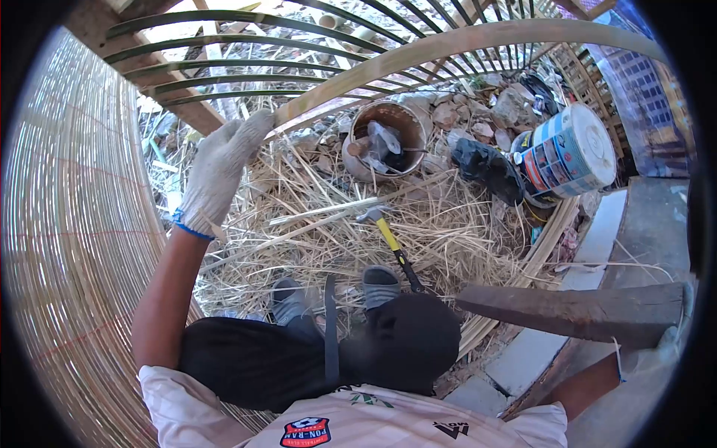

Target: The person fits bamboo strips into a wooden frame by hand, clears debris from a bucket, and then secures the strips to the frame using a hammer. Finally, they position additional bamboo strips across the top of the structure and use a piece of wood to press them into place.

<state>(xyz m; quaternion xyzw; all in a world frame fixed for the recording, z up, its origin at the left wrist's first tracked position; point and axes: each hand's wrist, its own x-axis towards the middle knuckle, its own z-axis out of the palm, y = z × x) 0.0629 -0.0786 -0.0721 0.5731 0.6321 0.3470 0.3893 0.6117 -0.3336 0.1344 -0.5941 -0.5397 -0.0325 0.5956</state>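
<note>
My left hand (224,168), in a white knitted glove with a blue cuff, is closed around the near end of a long, flat bamboo strip (448,48). The strip arcs away to the upper right, across a row of thin green slats (246,45). At the far right edge, my gloved right hand (665,360) is blurred and partly cut off, beside the thick end of a dark wooden block (575,310); its fingers cannot be made out. A hammer (392,243) with a yellow and black handle lies on the shavings before my feet.
A rusty-rimmed bucket (351,160) holding plastic bags stands ahead. A labelled paint pail (567,153) leans at the right near a black plastic bag (489,170). Bamboo shavings (448,216) cover the ground. A slatted bamboo screen (75,209) rises on the left; a concrete ledge (590,246) runs along the right.
</note>
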